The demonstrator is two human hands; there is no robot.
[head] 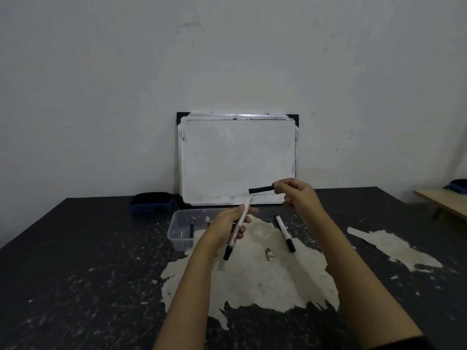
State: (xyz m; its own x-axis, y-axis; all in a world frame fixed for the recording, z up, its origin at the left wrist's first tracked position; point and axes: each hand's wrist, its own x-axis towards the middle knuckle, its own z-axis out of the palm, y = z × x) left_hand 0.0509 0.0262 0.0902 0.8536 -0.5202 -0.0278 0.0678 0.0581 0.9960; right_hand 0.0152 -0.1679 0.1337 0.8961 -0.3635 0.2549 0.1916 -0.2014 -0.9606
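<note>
Well above the dark table (pixel 75 248), 2 bare hands hold the 2 parts of a marker in front of a whiteboard (pixel 237 160) that leans against the wall. The left hand (pixel 225 228) grips the white marker (pixel 246 207) around its middle, fingers curled on the barrel. The marker is tilted, its black end low and toward the person and its pale end up and away. The right hand (pixel 295 195) pinches a black cap (pixel 261 190) at its right end between thumb and fingertips. The cap lies roughly level and points left, just above the marker's upper end and apart from it.

Under the hands the table's dark coating has peeled to a pale patch. A second marker (pixel 285 233) with a black cap lies on that patch, and a small metallic piece (pixel 270 254) lies near it. A clear plastic container (pixel 177 223) stands to the left behind the left hand, with a short dark item (pixel 192 231) inside. A blue eraser (pixel 151 203) sits just beside the whiteboard's lower left corner.
</note>
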